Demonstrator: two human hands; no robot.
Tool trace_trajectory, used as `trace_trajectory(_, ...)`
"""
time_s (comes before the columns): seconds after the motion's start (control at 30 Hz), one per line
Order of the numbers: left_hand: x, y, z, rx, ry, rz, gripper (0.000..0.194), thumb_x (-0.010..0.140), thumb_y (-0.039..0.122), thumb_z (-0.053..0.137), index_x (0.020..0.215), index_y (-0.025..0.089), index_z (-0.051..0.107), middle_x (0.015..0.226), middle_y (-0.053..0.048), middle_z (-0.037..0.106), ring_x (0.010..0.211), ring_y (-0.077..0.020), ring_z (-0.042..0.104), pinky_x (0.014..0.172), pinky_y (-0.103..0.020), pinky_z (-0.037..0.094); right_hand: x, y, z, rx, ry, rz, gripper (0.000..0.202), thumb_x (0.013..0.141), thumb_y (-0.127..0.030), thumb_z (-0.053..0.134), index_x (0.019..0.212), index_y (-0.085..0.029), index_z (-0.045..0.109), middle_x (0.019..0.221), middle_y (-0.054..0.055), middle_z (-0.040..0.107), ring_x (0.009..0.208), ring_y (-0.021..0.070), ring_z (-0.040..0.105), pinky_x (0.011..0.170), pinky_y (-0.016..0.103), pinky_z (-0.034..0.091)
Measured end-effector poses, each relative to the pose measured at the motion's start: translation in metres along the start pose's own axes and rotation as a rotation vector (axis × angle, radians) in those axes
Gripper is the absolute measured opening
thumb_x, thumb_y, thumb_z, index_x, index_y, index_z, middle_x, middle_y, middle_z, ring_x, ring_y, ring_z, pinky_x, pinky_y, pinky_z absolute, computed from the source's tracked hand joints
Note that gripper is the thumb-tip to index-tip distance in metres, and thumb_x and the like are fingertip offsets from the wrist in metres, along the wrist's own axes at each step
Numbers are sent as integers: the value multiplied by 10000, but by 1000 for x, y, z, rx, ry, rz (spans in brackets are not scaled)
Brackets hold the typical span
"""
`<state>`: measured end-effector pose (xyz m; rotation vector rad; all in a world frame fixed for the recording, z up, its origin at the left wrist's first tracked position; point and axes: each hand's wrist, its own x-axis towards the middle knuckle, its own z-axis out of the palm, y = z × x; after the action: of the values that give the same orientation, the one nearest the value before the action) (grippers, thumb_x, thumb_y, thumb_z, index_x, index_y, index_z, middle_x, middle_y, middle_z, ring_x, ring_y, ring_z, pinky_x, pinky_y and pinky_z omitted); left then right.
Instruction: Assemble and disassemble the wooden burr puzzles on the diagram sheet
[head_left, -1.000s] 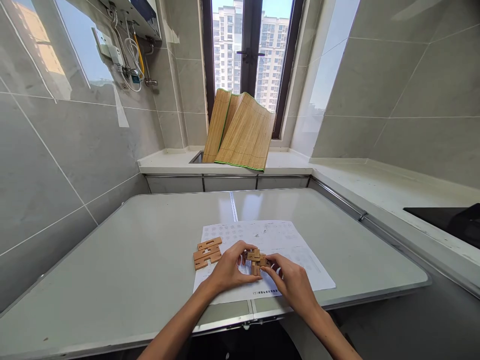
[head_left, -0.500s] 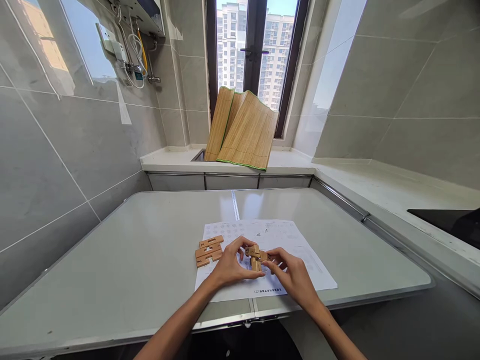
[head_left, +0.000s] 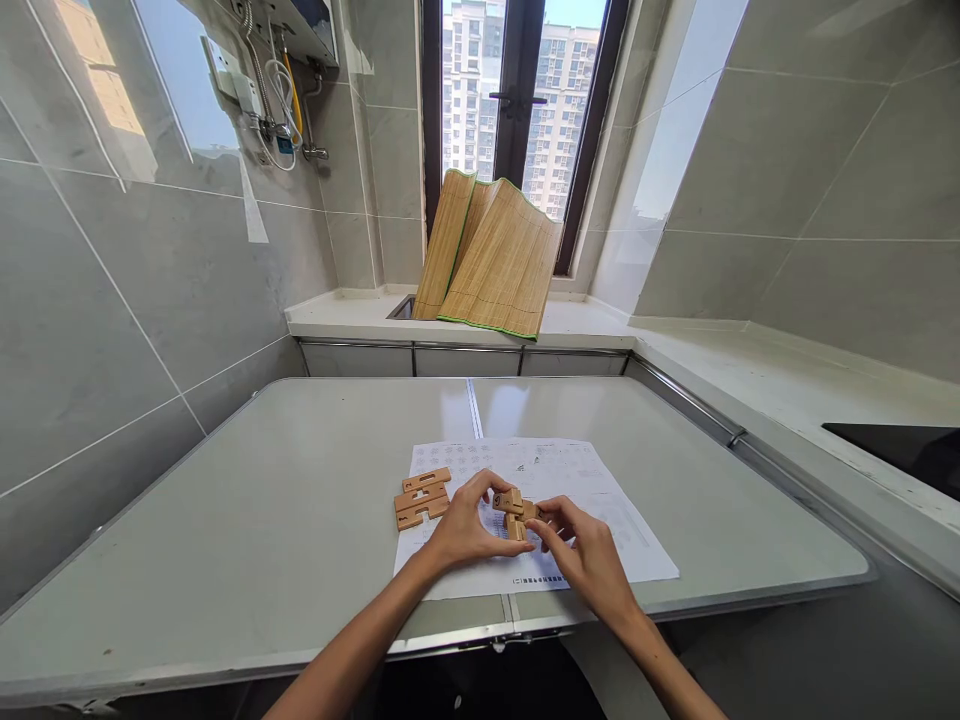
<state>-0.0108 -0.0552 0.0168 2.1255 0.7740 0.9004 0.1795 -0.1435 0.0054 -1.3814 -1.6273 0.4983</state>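
Wooden blocks (head_left: 514,506) are forming a cluster at lower centre of frame; left hand (head_left: 466,523) is bracing them between thumb and fingers, right hand (head_left: 581,543) is pinching their right end. Adjustment is apparently proceeding, calling next for steady alignment.

The interlocked blocks (head_left: 512,504) and the loose notched pieces (head_left: 421,494) looked like smooth wood with a low sheen. The printed sheet (head_left: 615,530) was matt paper. The tabletop (head_left: 300,510) was smooth and softly glossy, its edging (head_left: 450,645) metallic. Wall tiles (head_left: 195,260) shone, mirror-like; the folded mat (head_left: 499,260) looked ribbed, bamboo-like.
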Motion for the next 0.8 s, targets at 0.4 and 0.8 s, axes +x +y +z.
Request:
trace_trajectory(0.4,-2,3,1,-185,-91,-47,589,639,390,894,1125,228,604,1017,-14,696,863,-190,635,816,-348,533,5,-4,-7,60,17,-5,317,1026,-479,480,1148,-237,644,928,48,715,779,199,668,698,306,548)
trace_trajectory(0.8,-2,-6,1,-452,-151,-79,710,602,323,952,1217,228,610,1217,-76,656,1118,-254,650,1086,-454,470,8,20,-7,244,-232,46,398,1043,-555,387,999,-215,589,785,8,610,675,168,581,658,293,505)
